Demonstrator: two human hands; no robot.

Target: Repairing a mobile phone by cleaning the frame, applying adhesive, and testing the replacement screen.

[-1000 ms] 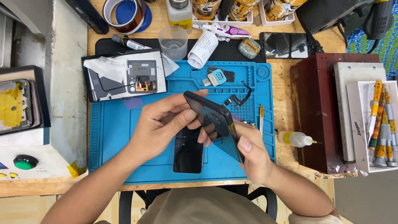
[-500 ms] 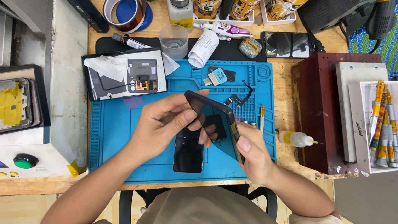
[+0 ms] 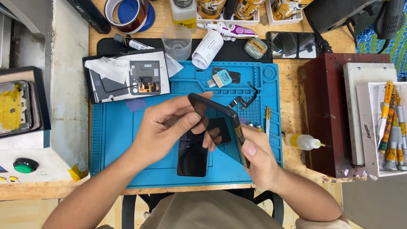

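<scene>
Frame centre, over blue silicone work mat (image 3: 114, 140): left hand (image 3: 163, 127) pinching top-left corner of tilted black slim phone frame (image 3: 216, 114), black glass screen panel (image 3: 193, 157) flat on mat just below, right hand (image 3: 258, 157) gripping frame's lower-right edge, thumb pressed on it, small clear dropper bottle (image 3: 302, 141) at right.

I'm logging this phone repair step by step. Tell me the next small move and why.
Probably lower the black phone frame toward the blue mat. Both hands hold it tilted in the air: the left hand at its upper end, the right hand pinching its lower edge, directly above a dark screen panel lying flat.
</scene>
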